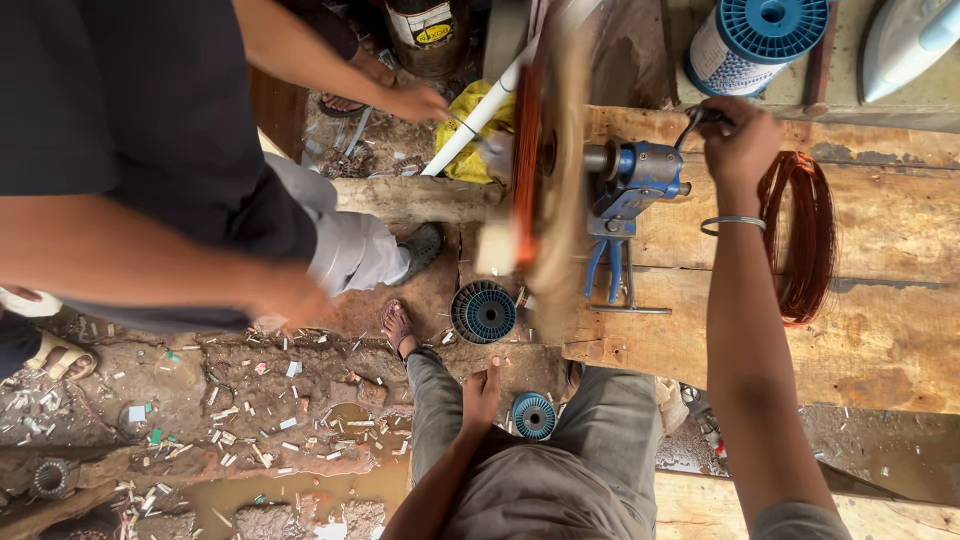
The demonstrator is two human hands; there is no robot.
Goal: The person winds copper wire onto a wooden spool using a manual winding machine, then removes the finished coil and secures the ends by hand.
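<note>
Surface: a rough plank bench (880, 340), worn and stained, fills the right side; a blue hand-cranked winder (630, 190) is fixed near its left edge.
Ground: wet reddish mud (250, 400) strewn with small white and green scraps, a brown puddle at the bottom.
Right hand (738, 140): closed in a fist round the crank handle (700, 118) of the winder; a metal bangle sits on the wrist.
Left hand (482, 392): rests flat and loose on the person's own knee, holding nothing.
Winding: a blurred wooden former with copper wire (528, 160) spins left of the winder.
Coil: a finished copper wire loop (805, 235) lies on the bench, just beside the right forearm.
Packages: a blue plastic spool (755, 40) with a white label stands at the top; two small blue spools (484, 312) lie on the ground; a labelled can (425, 30) stands top centre.
Other person: a co-worker's hand (415, 100) reaches toward a white pipe (480, 115).
</note>
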